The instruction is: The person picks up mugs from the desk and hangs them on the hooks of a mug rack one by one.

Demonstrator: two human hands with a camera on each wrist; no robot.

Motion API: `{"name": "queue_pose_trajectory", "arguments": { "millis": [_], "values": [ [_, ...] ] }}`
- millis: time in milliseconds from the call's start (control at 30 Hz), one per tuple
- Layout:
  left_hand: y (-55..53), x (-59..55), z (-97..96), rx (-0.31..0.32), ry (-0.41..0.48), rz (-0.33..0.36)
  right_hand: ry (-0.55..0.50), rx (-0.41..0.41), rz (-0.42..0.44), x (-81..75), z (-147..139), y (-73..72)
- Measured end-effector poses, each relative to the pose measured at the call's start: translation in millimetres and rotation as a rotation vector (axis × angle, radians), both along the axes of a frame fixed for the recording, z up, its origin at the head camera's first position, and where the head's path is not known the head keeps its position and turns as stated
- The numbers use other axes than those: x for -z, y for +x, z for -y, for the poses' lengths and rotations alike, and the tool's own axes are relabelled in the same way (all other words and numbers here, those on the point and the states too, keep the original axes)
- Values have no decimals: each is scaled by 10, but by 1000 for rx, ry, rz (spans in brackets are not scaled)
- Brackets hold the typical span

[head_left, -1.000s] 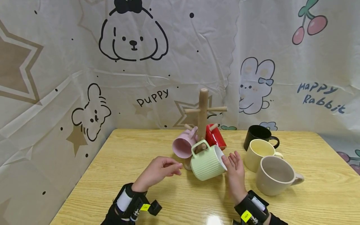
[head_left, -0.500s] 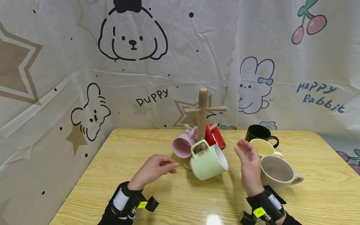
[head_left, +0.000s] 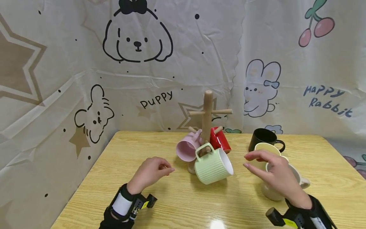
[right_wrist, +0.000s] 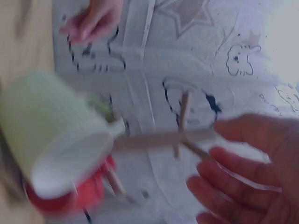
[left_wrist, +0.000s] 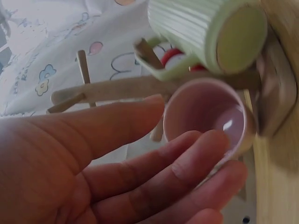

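A wooden mug tree [head_left: 207, 111] stands mid-table, with a ribbed pale green mug [head_left: 213, 167] hanging tilted from its front by the handle. A pink mug [head_left: 186, 150] hangs at its left and a red mug [head_left: 220, 141] behind at its right. My left hand [head_left: 150, 175], fingers relaxed and holding nothing, is left of the tree; the left wrist view shows the pink mug [left_wrist: 205, 116] beyond the fingertips. My right hand [head_left: 275, 175] holds nothing, thumb and fingers apart. In the head view it overlaps a beige mug [head_left: 268, 191] and a yellow mug [head_left: 266, 147], hiding parts of both.
A black mug [head_left: 261, 140] stands behind the yellow one at the back right. Two upper pegs [head_left: 223, 111] of the tree carry no mug. A printed cloth [head_left: 160, 73] hangs behind and to the left of the wooden table [head_left: 114, 152].
My right hand has left the green mug's rim and moved right, over the beige and yellow mugs. My left hand has drawn slightly left. The green mug stays hanging on the tree.
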State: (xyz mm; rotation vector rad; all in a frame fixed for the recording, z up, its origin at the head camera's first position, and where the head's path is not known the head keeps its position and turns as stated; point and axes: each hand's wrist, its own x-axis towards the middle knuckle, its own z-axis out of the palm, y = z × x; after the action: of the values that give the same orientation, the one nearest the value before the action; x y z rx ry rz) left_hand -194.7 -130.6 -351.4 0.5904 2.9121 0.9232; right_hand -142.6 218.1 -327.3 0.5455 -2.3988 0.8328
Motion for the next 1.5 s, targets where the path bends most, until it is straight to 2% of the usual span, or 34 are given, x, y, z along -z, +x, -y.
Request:
{"name": "queue_pose_trajectory", "arguments": {
  "millis": [67, 133, 267, 367, 533, 633, 733, 800, 900, 967, 1333, 1500],
  "values": [
    [4, -6, 2, -35, -41, -13, 61, 3, -73, -19, -154, 16],
    [7, -13, 5, -69, -71, -17, 89, 14, -97, -29, -349, 31],
    [6, -36, 19, -94, -99, -13, 101, 75, -70, 35, -801, 46],
    [0, -56, 45, -105, -108, -15, 78, 106, 45, 183, -1157, 25],
    [-6, -63, 78, -129, -114, -5, -1, 26, 323, 593, -1712, -5],
    [-10, -53, 87, -128, -115, 2, -62, -26, 489, 828, -1888, 39],
    [-10, -41, 98, -126, -119, 5, -108, -16, 582, 999, -1909, 83],
    [-8, -36, 105, -127, -120, 8, -128, 19, 589, 1071, -1878, 87],
    [-11, -36, 108, -130, -120, 11, -141, 112, 543, 1121, -1813, 70],
    [-16, -39, 105, -127, -120, 12, -152, 141, 515, 1132, -1788, 61],
    [-30, -44, 102, -116, -120, 6, -193, 155, 400, 1230, -1761, 68],
    [-26, -37, 101, -110, -113, 14, -222, 127, 358, 1277, -1769, 92]
  ]
}}
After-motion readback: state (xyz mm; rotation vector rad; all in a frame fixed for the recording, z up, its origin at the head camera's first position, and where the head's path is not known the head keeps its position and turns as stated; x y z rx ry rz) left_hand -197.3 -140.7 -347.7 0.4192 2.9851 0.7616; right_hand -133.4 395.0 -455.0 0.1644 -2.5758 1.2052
